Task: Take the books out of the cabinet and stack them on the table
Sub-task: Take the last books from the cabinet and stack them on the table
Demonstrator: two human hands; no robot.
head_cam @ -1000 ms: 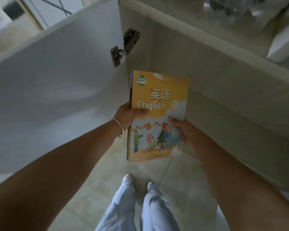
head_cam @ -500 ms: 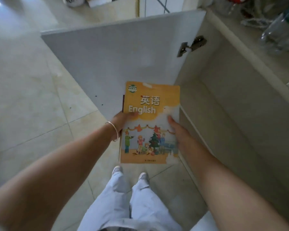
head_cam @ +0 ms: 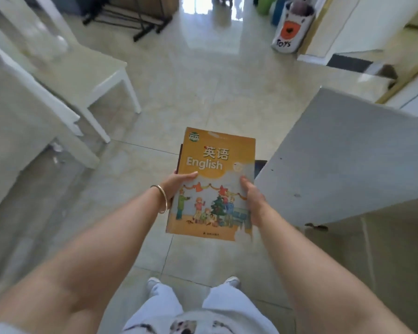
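A person holds an orange English textbook (head_cam: 214, 182) in both hands above the tiled floor (head_cam: 191, 92), with darker books (head_cam: 260, 166) stacked beneath it. The left hand (head_cam: 176, 184) grips its left edge, thumb on the cover; the right hand (head_cam: 252, 196) grips the right edge. The open cabinet door (head_cam: 348, 160) stands just right; a white table (head_cam: 89, 68) is at upper left.

Soft daylight, floor (head_cam: 210, 32) glare, blurred edges

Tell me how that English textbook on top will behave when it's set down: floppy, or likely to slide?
The English textbook looks like a thin softcover, so it probably bends if held by one edge. The left hand and right hand grip opposite sides. Its cover looks glossy, so it may slide off the darker book beneath.
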